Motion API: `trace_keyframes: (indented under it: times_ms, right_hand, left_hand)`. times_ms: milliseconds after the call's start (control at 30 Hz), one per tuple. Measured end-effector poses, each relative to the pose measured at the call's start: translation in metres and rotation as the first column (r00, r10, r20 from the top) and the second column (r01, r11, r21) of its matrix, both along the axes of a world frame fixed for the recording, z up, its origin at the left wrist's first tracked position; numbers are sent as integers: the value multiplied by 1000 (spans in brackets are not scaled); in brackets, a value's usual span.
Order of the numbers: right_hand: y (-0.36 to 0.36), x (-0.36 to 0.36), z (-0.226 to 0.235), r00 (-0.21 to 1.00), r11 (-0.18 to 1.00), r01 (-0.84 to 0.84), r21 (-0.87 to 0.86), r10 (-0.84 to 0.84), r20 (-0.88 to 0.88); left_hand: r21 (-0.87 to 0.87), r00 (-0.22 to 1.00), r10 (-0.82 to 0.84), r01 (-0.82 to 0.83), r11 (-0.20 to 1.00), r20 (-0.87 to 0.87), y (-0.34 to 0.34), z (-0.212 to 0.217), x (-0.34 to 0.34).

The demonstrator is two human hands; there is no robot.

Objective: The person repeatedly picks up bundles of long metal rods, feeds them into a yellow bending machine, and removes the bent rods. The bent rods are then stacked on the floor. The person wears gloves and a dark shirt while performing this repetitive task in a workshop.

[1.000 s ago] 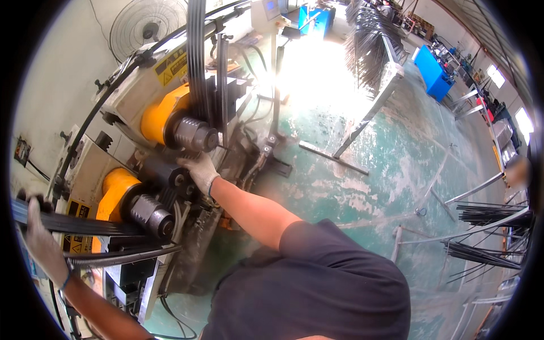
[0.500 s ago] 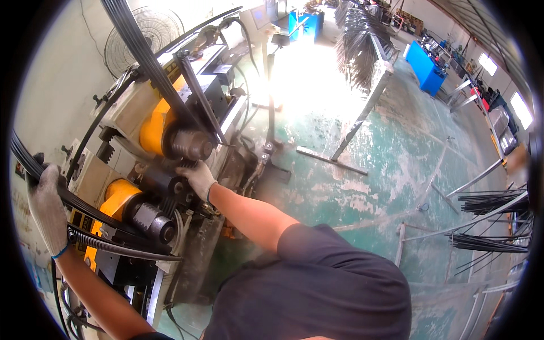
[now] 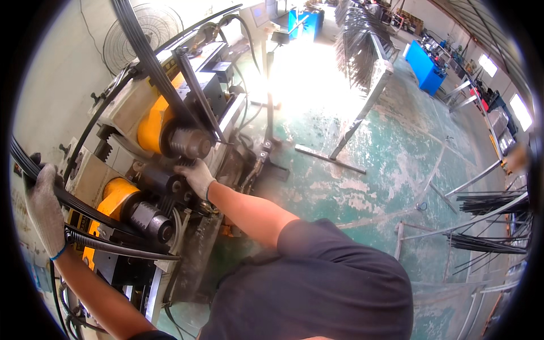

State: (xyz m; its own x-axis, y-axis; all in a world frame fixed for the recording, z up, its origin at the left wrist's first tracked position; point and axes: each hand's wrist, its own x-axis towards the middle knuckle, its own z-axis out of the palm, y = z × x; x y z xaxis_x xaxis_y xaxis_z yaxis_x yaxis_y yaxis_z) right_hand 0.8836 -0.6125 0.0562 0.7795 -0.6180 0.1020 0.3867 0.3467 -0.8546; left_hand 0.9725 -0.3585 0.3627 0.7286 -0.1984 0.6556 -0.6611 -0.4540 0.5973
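My left hand [image 3: 43, 211], in a pale knitted glove, is closed round a bundle of long black rods [image 3: 93, 211] at the far left. The bundle slants down to the right, in toward the lower yellow housing [image 3: 120, 195] of a machine. My right hand [image 3: 196, 178], also gloved, reaches into the machine's middle, its fingers bent against the dark centre block [image 3: 160, 180]. What those fingertips grip is hidden. Above it sits a ridged upper roller [image 3: 192, 144] in front of another yellow housing [image 3: 152, 129]; below is a ridged lower roller [image 3: 154, 222].
Another bundle of black rods [image 3: 152, 65] slants down from the top into the machine. A spring-like coil [image 3: 116, 247] crosses below the lower roller. Behind stands a fan [image 3: 164, 25]. Metal racks [image 3: 362, 116] carry more rods, and a blue cabinet [image 3: 425, 67] stands farther right.
The upper rod bundle has shifted slightly at its top end. Both hands keep nearly the same places, and the whole view has moved a little.
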Motion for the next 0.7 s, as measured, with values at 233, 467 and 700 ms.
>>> trace_keyframes:
  times_ms: [233,467,700]
  right_hand:
    - [-3,4,-5,999,996,38,-76,-40,-20]
    - [-2,0,4,999,1000,22,17,-21,-35]
    - [-3,0,4,998,999,37,26,-35,-48]
  left_hand:
    - [-15,998,-32,31,999,-47,0,1,1]
    - [-45,994,-91,93,995,54,1,-2,8]
    - [-68,987,-138,144,987,87,0,1,13]
